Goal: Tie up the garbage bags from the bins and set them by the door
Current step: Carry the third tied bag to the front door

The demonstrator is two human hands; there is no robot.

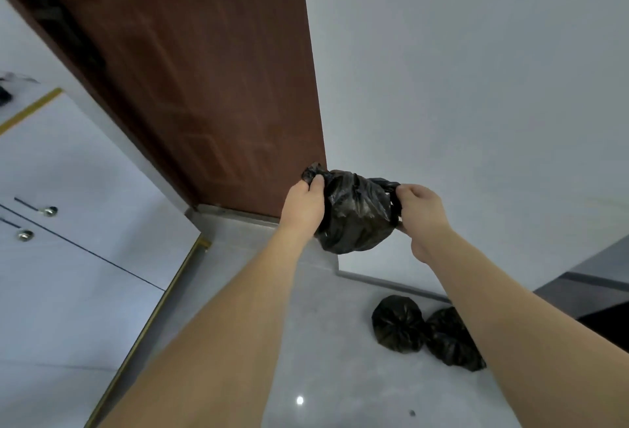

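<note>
By door (190, 87), hands grip garbage bag (357, 213).

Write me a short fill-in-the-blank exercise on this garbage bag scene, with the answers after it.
1. The number of tied black bags already lying on the floor is ____.
2. The left hand and right hand hold a black garbage bag in the ____.
3. The door is ____ in colour.

Answers: two; air; brown

Black garbage bags (355, 211), red-brown door (190, 70), white wall (476, 87), grey floor (323, 359).
</note>
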